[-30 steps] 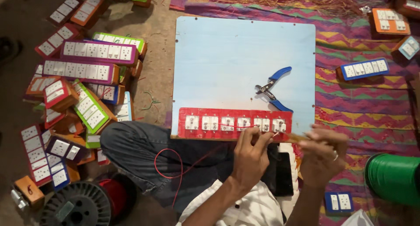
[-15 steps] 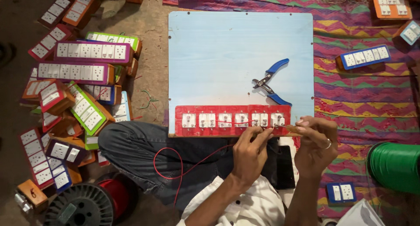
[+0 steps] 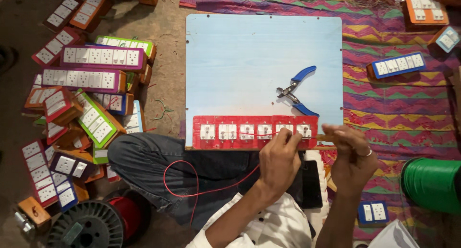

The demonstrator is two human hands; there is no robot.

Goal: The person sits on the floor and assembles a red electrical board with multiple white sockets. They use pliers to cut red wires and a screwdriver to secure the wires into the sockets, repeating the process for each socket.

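Head camera looks straight down, and I see my left hand (image 3: pixel 280 162) low in the centre of the frame, its fingers pinched narrow on a thin red wire (image 3: pixel 192 192) right at the lower edge of a red switch-and-socket strip (image 3: pixel 254 131). That strip lies along the near edge of a pale blue board (image 3: pixel 249 60) and carries a row of white modules; the wire runs across several of them and loops down over my jeans-covered knee (image 3: pixel 149 164). My right hand (image 3: pixel 353 154), just right of the strip's end, is curled around a slim tool or stick that pokes toward the strip; I cannot tell what it is, and a ring shows on one finger. Blue-handled pliers (image 3: pixel 297 92) lie on the board just above the strip's right end, apart from both hands. A dark phone (image 3: pixel 309 185) sits between my wrists. At the left of the frame is a heap of finished socket boards (image 3: pixel 91 70) in many colours, with a red wire spool (image 3: pixel 127 214) at lower left. A green wire spool (image 3: pixel 430 183) sits at lower right on the patterned mat (image 3: pixel 398 108).
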